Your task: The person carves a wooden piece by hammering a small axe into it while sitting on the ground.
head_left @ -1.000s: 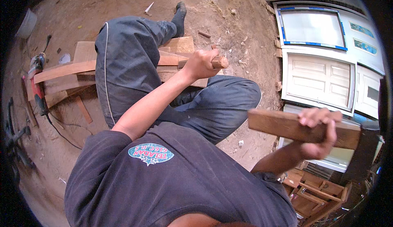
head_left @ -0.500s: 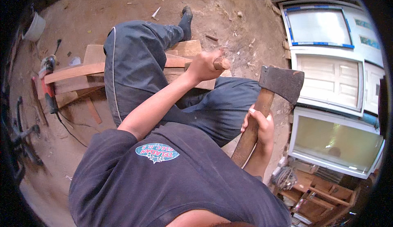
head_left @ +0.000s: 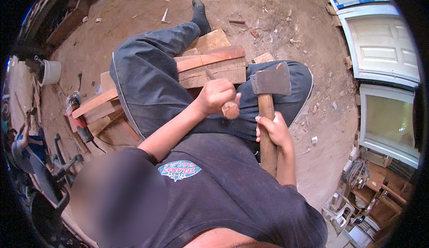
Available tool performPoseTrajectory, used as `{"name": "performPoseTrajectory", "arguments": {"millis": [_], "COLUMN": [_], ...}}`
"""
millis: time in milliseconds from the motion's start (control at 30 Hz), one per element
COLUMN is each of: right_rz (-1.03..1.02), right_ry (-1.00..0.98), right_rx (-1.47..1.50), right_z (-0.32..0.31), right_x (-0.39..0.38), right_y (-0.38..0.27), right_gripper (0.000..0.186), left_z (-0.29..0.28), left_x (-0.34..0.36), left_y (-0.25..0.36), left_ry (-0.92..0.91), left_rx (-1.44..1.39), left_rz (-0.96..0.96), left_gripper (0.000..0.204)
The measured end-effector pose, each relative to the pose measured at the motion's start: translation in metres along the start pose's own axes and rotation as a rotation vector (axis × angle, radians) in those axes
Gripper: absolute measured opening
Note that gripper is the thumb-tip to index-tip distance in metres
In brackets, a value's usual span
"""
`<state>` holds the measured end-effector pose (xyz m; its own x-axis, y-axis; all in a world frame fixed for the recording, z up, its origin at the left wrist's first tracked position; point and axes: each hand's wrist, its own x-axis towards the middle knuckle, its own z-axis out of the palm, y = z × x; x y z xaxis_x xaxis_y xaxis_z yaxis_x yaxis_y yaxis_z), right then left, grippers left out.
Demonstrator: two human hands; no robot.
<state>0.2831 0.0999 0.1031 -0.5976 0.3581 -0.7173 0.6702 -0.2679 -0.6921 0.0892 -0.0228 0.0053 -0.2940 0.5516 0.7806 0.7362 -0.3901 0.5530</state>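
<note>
My left hand is wrapped round the wooden handle of a chisel. The handle's blunt end sticks out toward me, while its narrow metal blade points at the side of a wooden beam lying across my legs; whether the tip touches the wood I cannot tell. Just to the right, my right hand grips an axe partway up its wooden shaft. Its dark metal head stands above my right thigh, apart from the chisel.
An angle grinder with a red body lies left of the beam's far end. Beyond it stands a white bucket. White framed panels lean along the right side. Small debris dots the dirt floor. Shelving is at lower right.
The chisel hand has come back toward my body and its blade now shows. The axe has moved inward, nearer the chisel. The whole view has shifted, showing more of the left side.
</note>
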Motion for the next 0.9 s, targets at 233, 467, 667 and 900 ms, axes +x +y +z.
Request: {"name": "performPoseTrajectory", "arguments": {"millis": [233,467,667,900], "right_rz": [0.070,0.065,0.044,0.041], "right_ry": [0.043,0.013,-0.003,-0.029], "right_rx": [-0.038,-0.062,-0.033,-0.044], "right_z": [-0.002,-0.004,-0.006,-0.006], "right_x": [-0.003,0.006,0.007,0.009], "right_y": [-0.007,-0.002,0.002,0.001], "right_gripper": [0.022,0.020,0.020,0.021], "left_z": [-0.022,-0.070,-0.063,-0.055], "left_x": [0.024,0.035,0.042,0.040], "left_y": [0.021,-0.049,-0.067,-0.075], "left_ry": [0.268,0.619,0.643,0.591], "left_rx": [0.241,-0.392,-0.473,-0.452], "left_rz": [-0.158,-0.460,-0.531,-0.530], "left_gripper": [0.021,0.017,0.019,0.019]}}
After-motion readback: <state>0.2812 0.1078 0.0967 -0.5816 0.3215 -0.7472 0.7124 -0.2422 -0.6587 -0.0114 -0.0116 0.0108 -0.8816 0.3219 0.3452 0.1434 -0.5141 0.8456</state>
